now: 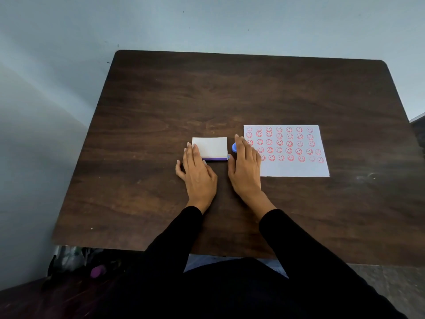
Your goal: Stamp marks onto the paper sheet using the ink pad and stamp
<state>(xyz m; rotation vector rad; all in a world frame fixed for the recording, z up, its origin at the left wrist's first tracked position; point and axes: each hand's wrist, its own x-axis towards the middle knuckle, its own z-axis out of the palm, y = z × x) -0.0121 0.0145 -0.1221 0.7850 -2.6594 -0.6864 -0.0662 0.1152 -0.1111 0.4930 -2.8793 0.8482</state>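
Observation:
A white paper sheet point(292, 166) lies on the right of the dark wooden table point(230, 93), covered with several rows of red smiley marks. The ink pad point(210, 147) sits mid-table with its white lid shut and a purple base edge showing. A small blue stamp point(234, 147) stands between pad and sheet. My left hand point(197, 171) lies flat, its fingertips on the pad's left front corner. My right hand point(245, 166) rests palm down beside the stamp, partly hiding it and covering the sheet's left edge; it holds nothing that I can see.
The table's far edge meets a pale blue wall point(207, 24). Dark clutter with a purple object point(97, 271) lies on the floor under the table's near left corner. Black sleeves cover both forearms.

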